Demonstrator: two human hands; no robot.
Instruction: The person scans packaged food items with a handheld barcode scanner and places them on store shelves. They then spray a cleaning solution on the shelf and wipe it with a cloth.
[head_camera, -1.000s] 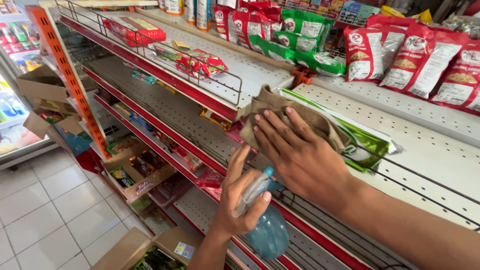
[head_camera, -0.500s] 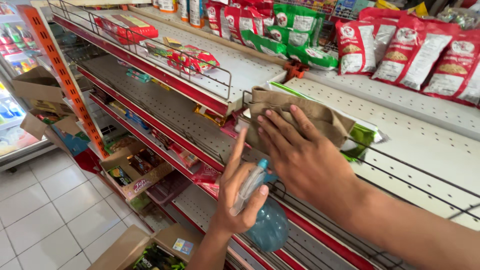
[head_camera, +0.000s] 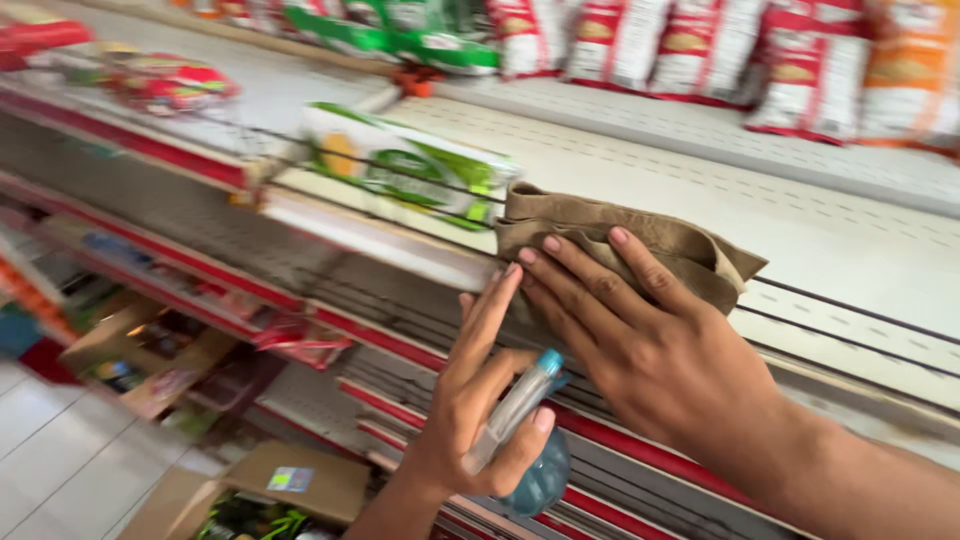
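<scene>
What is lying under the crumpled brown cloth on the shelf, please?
The crumpled brown cloth rests on the pale perforated metal shelf, draped over its wire front rail. The right hand presses on it. Whatever lies directly beneath the cloth is covered.

— What is sitting on the top shelf (head_camera: 850, 250) away from its front edge?

— A row of red-and-white bags (head_camera: 640, 45) is standing along its back edge, with an orange bag (head_camera: 905, 70) leaning toward the right end and green bags (head_camera: 400, 30) toward the left.

— And near the front edge?

— A green-and-white packet (head_camera: 410, 170) is lying flat behind the wire rail (head_camera: 330, 195). Further left, red packets (head_camera: 165, 85) are lying on the next shelf section.

— Anything lower down?

— Cardboard boxes (head_camera: 290, 485) are sitting on the tiled floor (head_camera: 60, 470), and a red wrapper (head_camera: 300, 345) is hanging at a lower shelf's front edge.
</scene>
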